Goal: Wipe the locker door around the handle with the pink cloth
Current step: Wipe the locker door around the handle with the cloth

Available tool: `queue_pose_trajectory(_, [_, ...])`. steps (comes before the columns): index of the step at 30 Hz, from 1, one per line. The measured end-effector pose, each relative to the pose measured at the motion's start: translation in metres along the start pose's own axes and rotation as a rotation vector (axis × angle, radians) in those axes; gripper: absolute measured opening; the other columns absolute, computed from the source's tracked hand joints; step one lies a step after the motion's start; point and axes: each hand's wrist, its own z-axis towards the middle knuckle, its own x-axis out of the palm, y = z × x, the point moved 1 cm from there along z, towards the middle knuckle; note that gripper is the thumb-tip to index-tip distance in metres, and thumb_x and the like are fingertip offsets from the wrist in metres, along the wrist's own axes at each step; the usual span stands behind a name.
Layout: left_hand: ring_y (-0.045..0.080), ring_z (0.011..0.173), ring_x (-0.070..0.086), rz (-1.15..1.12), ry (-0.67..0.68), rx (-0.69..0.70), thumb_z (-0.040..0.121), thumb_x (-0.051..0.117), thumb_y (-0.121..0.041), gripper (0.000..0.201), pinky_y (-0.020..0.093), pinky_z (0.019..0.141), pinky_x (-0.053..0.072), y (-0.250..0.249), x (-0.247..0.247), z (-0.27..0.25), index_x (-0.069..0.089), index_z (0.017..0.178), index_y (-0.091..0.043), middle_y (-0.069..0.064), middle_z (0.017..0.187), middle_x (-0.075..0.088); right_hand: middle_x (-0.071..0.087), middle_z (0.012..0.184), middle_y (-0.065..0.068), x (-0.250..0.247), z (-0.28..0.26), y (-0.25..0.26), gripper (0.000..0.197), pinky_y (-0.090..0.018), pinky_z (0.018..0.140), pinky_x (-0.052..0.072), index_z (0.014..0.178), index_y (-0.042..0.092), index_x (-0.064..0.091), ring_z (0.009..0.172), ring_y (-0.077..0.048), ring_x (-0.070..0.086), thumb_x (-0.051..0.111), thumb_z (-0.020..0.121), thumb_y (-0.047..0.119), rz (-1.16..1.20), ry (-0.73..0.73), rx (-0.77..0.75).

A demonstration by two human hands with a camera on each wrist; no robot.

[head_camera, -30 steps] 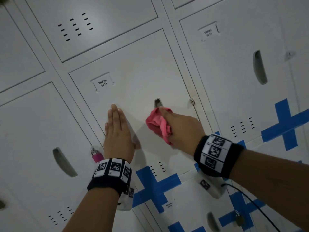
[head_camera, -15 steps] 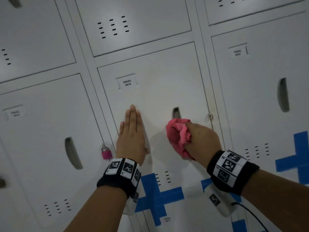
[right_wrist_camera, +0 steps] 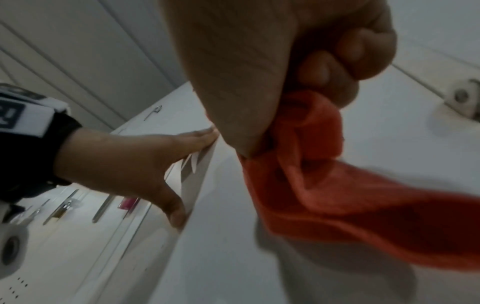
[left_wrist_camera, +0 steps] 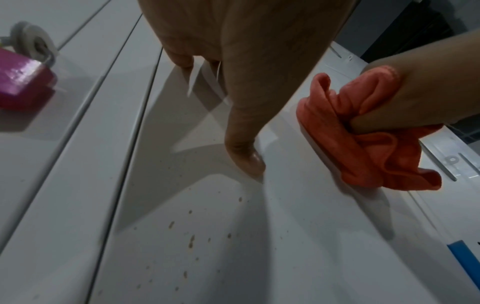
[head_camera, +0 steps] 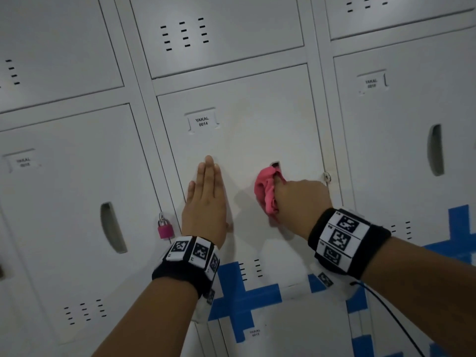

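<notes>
**Mid-wipe at the handle**

From the head view, we have the right hand (head_camera: 300, 202) bunching the pink cloth (head_camera: 266, 191) against the locker door (head_camera: 257, 124), covering most of the handle (head_camera: 275, 164); our left hand (head_camera: 206, 199) lies flat beside it.

The left wrist view shows brown specks below the thumb.

In the right wrist view our fingers curl round the cloth. Next, we judge, comes circling the handle.

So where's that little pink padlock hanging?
In the head view the pink padlock hangs at the left edge of locker door 0014, just left of the left hand pressed flat there.
</notes>
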Motion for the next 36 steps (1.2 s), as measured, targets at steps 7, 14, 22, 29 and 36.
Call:
queue_pose_trajectory(7, [0.025,0.143,-0.027,0.004,0.045,-0.003,0.07,0.081,-0.033,0.134,0.04,0.122,0.0,0.0,-0.003,-0.002,-0.027,0.144,-0.004,0.011,0.154,-0.034,0.041,0.056,0.006,-0.014,-0.017,0.002,0.028,-0.028,0.056,0.035,0.059,0.019,0.037,0.048,-0.016,0.038,0.049,0.084,0.022,-0.038,0.269,-0.073])
queue_pose_trajectory(14, [0.024,0.142,-0.029,0.005,0.05,-0.003,0.069,0.081,-0.035,0.134,0.039,0.121,-0.003,0.0,-0.005,-0.002,-0.026,0.145,-0.004,0.01,0.154,-0.034,0.038,0.058,0.006,-0.001,-0.026,-0.003,0.031,-0.029,0.056,0.038,0.06,0.021,0.031,0.049,-0.015,0.039,0.043,0.088,0.024,0.076,0.309,-0.075])
queue_pose_trajectory(22, [0.023,0.14,-0.032,0.0,0.039,-0.018,0.07,0.081,-0.028,0.133,0.038,0.119,-0.006,-0.001,-0.003,-0.001,-0.027,0.144,-0.005,0.009,0.153,-0.036,0.052,0.062,0.003,-0.008,-0.016,-0.016,0.027,-0.028,0.055,0.043,0.062,0.019,0.047,0.054,-0.018,0.052,0.044,0.086,0.032,0.368,0.295,0.106])
queue_pose_trajectory(29, [0.025,0.143,-0.028,-0.027,0.012,0.002,0.076,0.068,-0.005,0.114,0.041,0.122,0.0,-0.002,-0.004,-0.002,-0.021,0.147,-0.003,0.01,0.155,-0.033,0.065,0.083,0.0,-0.011,-0.003,-0.009,0.057,-0.037,0.064,0.054,0.143,0.024,0.035,0.075,-0.024,0.064,0.047,0.088,0.026,0.566,-0.041,0.139])
queue_pose_trajectory(36, [0.025,0.143,-0.029,-0.005,0.026,0.003,0.069,0.081,-0.031,0.133,0.04,0.121,-0.002,0.0,0.0,0.0,-0.025,0.145,-0.004,0.01,0.154,-0.035,0.068,0.079,-0.001,0.036,-0.021,-0.004,0.026,-0.031,0.054,0.049,0.106,0.016,0.059,0.06,-0.025,0.063,0.057,0.086,0.032,0.486,-0.095,0.058])
